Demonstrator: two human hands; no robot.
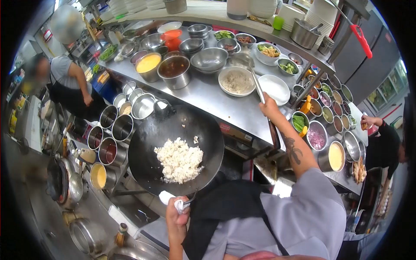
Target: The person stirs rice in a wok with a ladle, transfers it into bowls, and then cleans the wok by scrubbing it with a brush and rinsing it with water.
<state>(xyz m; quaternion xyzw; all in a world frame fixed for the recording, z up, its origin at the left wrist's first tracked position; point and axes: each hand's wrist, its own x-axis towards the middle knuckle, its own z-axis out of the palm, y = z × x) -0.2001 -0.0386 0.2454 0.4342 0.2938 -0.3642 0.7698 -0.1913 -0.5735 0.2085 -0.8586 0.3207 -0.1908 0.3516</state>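
My left hand (177, 216) is closed round the loop handle of a black wok (143, 143), with a folded white cloth (166, 197) between palm and metal. The wok is tilted and holds a mound of white fried rice (178, 161). My right hand (270, 108) grips the long shaft of a metal ladle (242, 60). Its wooden end runs back along my forearm. The ladle's head is over the far rim of a white bowl (222, 83) with pale rice in it. Beside that bowl lies a white plate (274, 90).
A steel counter (203, 102) carries a pot of brown sauce (174, 71), a pot of yellow liquid (148, 63) and several metal bowls. Ingredient tins (317, 135) line the right side. Pots (112, 151) stand left of the wok. One person (71, 84) stands left, another (381, 143) right.
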